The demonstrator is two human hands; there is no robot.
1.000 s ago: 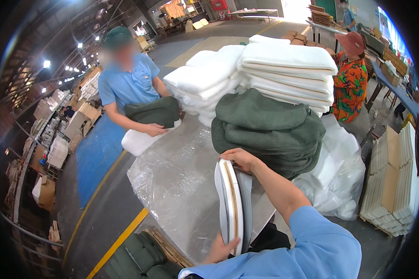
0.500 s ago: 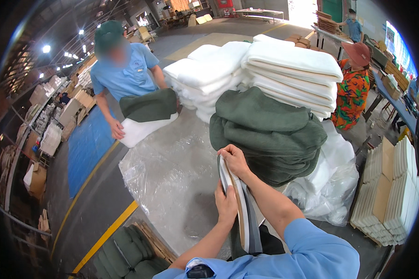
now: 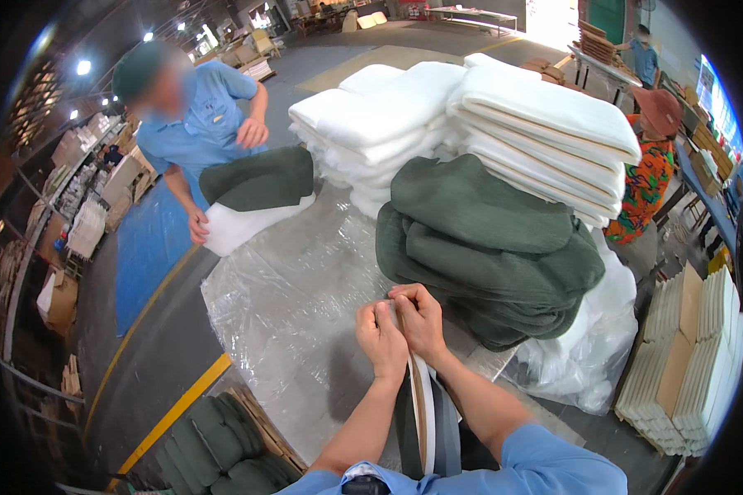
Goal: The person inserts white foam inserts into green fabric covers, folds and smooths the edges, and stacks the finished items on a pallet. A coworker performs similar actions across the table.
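Observation:
Both my hands are together over the near part of the plastic-covered table, gripping the far end of a layered pad. Its edge shows white, tan and grey layers, with dark green fabric along the side. My left hand is closed on the left of that end; my right hand pinches it from the right, thumbs nearly meeting. The pad's near end runs down against my body. Just beyond my right hand lies a heap of dark green fabric covers.
Tall stacks of folded white padding stand at the table's back. Across at left, a co-worker touches a white pad partly in green fabric. Stacked white panels stand at right; green bundles lie at lower left.
My left hand has slid up the pad to its far end, beside my right hand. The co-worker has lifted one hand off the green-covered pad and leaned left.

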